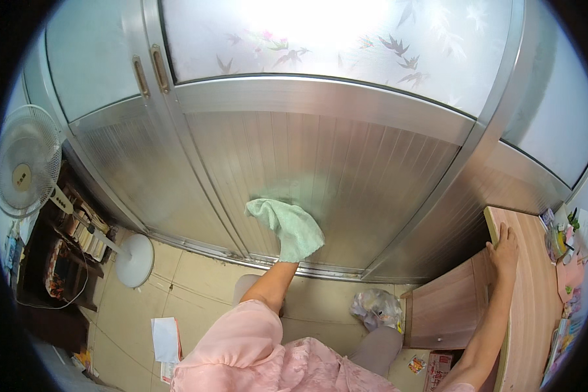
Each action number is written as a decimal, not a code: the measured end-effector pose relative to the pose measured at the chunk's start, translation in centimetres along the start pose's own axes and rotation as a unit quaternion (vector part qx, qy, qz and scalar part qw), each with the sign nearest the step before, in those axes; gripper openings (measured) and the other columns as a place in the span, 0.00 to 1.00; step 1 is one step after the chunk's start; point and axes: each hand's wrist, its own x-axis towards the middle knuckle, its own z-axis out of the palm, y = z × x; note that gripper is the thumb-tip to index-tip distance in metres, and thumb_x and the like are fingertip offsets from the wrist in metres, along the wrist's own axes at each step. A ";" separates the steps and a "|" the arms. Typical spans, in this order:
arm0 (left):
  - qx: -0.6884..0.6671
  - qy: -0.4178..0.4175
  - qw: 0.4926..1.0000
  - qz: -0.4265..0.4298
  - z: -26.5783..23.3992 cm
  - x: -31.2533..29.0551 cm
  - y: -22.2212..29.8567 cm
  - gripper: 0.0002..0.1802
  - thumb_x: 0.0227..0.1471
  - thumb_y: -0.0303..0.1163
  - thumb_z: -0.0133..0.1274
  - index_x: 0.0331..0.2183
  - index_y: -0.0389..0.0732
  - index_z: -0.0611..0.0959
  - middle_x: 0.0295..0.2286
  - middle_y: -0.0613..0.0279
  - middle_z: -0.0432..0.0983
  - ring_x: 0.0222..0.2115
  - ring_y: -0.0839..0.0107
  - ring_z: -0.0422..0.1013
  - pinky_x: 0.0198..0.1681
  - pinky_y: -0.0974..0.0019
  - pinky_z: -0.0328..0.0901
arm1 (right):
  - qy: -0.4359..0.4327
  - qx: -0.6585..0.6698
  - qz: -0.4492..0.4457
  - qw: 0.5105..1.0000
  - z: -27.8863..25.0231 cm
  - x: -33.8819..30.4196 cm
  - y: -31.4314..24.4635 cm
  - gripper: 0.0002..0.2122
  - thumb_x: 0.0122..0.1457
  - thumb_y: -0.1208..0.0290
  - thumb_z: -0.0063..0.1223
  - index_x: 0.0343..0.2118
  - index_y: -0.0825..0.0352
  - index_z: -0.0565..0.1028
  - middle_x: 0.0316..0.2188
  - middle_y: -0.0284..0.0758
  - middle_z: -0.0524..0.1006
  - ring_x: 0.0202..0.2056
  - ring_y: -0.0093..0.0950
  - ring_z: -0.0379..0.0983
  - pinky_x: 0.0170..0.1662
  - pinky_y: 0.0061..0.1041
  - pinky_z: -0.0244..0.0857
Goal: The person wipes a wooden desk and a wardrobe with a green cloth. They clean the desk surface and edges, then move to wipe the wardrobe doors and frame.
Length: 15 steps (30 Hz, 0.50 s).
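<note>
My left hand (pixel 286 269) reaches forward and is covered by a pale green cloth (pixel 289 228), probably a small towel. Only the wrist and forearm show below it; the fingers are hidden. The cloth lies against the ribbed lower metal panel (pixel 385 176) of a sliding door, one corner spreading out to the left. Off to the right, my right hand (pixel 505 251) rests on the edge of a light wooden desk (pixel 526 307). Its fingers are stretched out over the desktop and hold nothing.
A white standing fan (pixel 29 163) is at the left beside a dark shelf (pixel 78 225) of books. Papers (pixel 166 340) lie on the tiled floor. A filled plastic bag (pixel 377 308) stands by the wooden cabinet (pixel 447 307). Small items crowd the desk's far right side.
</note>
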 end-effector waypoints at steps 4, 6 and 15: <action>0.361 0.122 0.923 0.050 3.0 2.9 2.6 0.15 0.63 0.43 0.41 0.47 0.49 0.72 0.42 0.66 0.70 0.44 0.69 0.66 0.50 0.64 0.63 | 0.010 0.014 -0.012 1.000 0.3 0.0 -0.4 0.35 0.50 0.64 0.62 0.61 0.61 0.58 0.60 0.47 0.59 0.61 0.45 0.55 0.59 0.43 0.54; 0.206 0.202 0.957 0.013 12.5 7.0 7.1 0.16 0.62 0.42 0.43 0.47 0.45 0.73 0.42 0.64 0.71 0.45 0.68 0.66 0.52 0.64 0.62 | 0.013 0.016 -0.007 1.000 0.5 0.0 0.3 0.35 0.50 0.65 0.62 0.61 0.61 0.58 0.60 0.48 0.59 0.60 0.45 0.56 0.60 0.43 0.54; 0.721 0.107 0.631 0.267 17.8 15.2 14.2 0.24 0.63 0.43 0.42 0.56 0.43 0.64 0.50 0.62 0.65 0.51 0.67 0.61 0.59 0.66 0.55 | 0.027 0.034 -0.036 0.998 2.0 0.9 0.5 0.36 0.50 0.66 0.62 0.61 0.61 0.58 0.60 0.49 0.60 0.60 0.47 0.57 0.60 0.43 0.55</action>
